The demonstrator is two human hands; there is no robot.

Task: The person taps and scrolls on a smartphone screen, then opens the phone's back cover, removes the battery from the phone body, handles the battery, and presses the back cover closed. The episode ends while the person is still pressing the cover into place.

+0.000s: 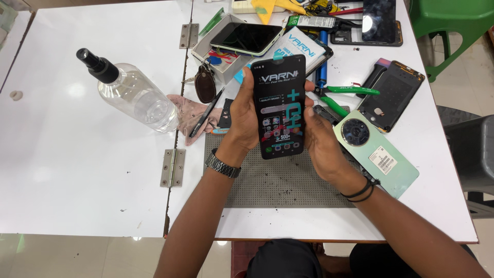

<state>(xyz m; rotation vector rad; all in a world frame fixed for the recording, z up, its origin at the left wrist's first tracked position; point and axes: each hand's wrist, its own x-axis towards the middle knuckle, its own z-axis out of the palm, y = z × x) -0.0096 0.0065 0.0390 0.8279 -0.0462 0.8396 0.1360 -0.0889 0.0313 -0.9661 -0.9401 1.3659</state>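
My forearms come up from the near edge, a metal watch (223, 164) on the left wrist and black bands (362, 191) on the right. Between my hands I hold a phone screen (278, 105) upright over the grey work mat (280, 185), its printed film facing me. My left hand (243, 119) clasps its left edge, fingers behind and thumb along the side; my right hand (320, 138) closes on the lower right edge. It looks thin, light and stiff, and I judge it brittle and slick on the face, so the edges are the place to grip. To the right lies a green phone back (378, 157), beyond it green-handled cutters (342, 95). Far left lies a clear spray bottle (128, 92) on the white table (62, 170).
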